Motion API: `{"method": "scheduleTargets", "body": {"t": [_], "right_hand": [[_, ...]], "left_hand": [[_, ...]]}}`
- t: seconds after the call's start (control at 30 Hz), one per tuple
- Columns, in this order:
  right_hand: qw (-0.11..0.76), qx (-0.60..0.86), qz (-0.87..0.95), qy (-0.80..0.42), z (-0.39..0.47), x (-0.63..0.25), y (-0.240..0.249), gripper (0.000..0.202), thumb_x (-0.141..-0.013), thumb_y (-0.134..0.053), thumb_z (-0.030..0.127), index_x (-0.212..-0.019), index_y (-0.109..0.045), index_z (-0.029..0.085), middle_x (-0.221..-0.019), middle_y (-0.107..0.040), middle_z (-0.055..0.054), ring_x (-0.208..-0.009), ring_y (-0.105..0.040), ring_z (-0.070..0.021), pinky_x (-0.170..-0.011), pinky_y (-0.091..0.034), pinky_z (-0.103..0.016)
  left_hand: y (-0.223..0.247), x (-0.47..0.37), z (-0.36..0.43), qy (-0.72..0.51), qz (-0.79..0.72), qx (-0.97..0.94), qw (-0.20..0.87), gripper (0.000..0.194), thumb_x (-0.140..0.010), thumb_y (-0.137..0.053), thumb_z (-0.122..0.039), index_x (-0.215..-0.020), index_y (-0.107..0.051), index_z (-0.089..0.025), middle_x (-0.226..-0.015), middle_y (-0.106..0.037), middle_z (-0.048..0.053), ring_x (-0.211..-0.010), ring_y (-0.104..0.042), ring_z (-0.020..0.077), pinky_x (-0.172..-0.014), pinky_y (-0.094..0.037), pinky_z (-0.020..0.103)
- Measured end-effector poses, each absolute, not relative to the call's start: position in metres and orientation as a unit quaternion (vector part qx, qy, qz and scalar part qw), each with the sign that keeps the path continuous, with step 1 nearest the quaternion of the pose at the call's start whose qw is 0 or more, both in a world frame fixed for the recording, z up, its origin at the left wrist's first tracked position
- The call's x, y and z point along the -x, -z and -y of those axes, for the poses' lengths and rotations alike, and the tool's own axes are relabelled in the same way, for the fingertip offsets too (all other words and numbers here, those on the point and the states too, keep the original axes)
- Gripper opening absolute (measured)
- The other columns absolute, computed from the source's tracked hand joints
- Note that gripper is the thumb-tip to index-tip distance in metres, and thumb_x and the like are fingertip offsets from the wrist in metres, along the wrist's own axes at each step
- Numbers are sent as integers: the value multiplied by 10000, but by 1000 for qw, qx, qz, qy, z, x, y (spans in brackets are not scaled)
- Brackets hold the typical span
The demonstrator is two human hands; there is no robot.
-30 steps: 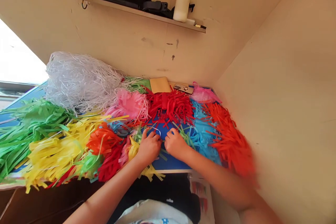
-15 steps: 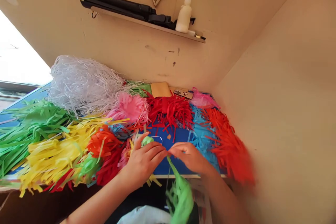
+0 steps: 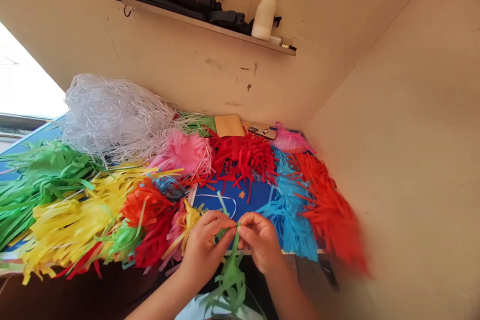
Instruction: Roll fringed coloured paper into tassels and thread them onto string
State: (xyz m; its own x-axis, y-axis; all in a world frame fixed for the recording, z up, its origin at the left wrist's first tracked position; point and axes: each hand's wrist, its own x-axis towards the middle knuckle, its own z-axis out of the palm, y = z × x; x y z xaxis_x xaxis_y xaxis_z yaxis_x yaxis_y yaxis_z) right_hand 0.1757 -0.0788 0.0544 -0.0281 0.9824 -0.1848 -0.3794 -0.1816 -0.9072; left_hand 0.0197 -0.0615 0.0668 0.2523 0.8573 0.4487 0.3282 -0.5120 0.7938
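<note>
A green paper tassel (image 3: 233, 275) hangs down over the front edge of the table, its cut strips dangling above my lap. Both my hands meet at its narrow top. My left hand (image 3: 210, 242) pinches it from the left with thumb and forefinger. From the other side my right hand (image 3: 259, 240) pinches the same spot, fingers curled. A short green end sticks up behind my left fingers. On the blue tabletop just beyond them lies a thin white string (image 3: 215, 196), curved in a loop.
Fringed paper heaps surround the hands: yellow (image 3: 82, 215), green (image 3: 48, 175), red (image 3: 243, 155), blue (image 3: 294, 210) and orange-red (image 3: 333, 210). A white strand pile (image 3: 116, 115) lies back left. A phone (image 3: 262, 131) rests near the wall, below a shelf (image 3: 210, 27) with a white bottle (image 3: 264, 15).
My hands have turned inward, fingertips now pinching together at the tassel's top. The green tassel has swung left and spread into looser strips. The view has shifted slightly.
</note>
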Motion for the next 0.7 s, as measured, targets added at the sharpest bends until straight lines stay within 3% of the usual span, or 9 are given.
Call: {"method": "scheduleTargets", "body": {"t": [0.3, 0.4, 0.47, 0.57, 0.7], "right_hand": [[508, 463, 423, -591, 73, -177, -53, 163, -725, -729, 338, -757, -643, 204, -567, -602, 42, -472, -569, -106, -440, -406, -190], [396, 606, 554, -412, 43, -206, -47, 157, -840, -606, 347, -866, -677, 209, -645, -659, 5, -571, -629, -149, -510, -470, -229], [309, 709, 587, -240, 12, -231, -40, 195, -894, -531, 290, -959, -692, 203, -817, -707, -46, -754, -670, -182, -674, -516, -276], [249, 747, 593, -168, -29, -258, -26, 191, -872, -560, 194, -990, -710, 178, -1054, -683, -111, -977, -639, -227, -866, -468, -323], [173, 771, 598, -132, -52, -262, -9, 171, -857, -599, 159, -992, -704, 167, -1079, -661, -127, -968, -634, -226, -846, -450, -308]], "left_hand": [[-63, -12, 57, -443, -378, -715, 387, 89, -850, -646, -263, -839, -726, -224, -793, -676, 31, -772, -631, 161, -721, -495, 264], [-63, -9, 57, -456, -414, -627, 477, 120, -832, -659, -326, -810, -705, -217, -860, -685, 44, -866, -628, 184, -784, -486, 278], [-65, -9, 60, -454, -437, -515, 581, 190, -828, -654, -401, -853, -668, -213, -878, -685, 47, -889, -623, 192, -798, -487, 290], [-69, -16, 67, -421, -424, -384, 703, 293, -819, -648, -491, -877, -593, -210, -760, -640, 8, -759, -587, 152, -741, -492, 274], [-66, -28, 73, -399, -420, -352, 735, 452, -737, -671, -624, -852, -533, -209, -630, -457, -68, -549, -391, 89, -520, -427, 207]]}}
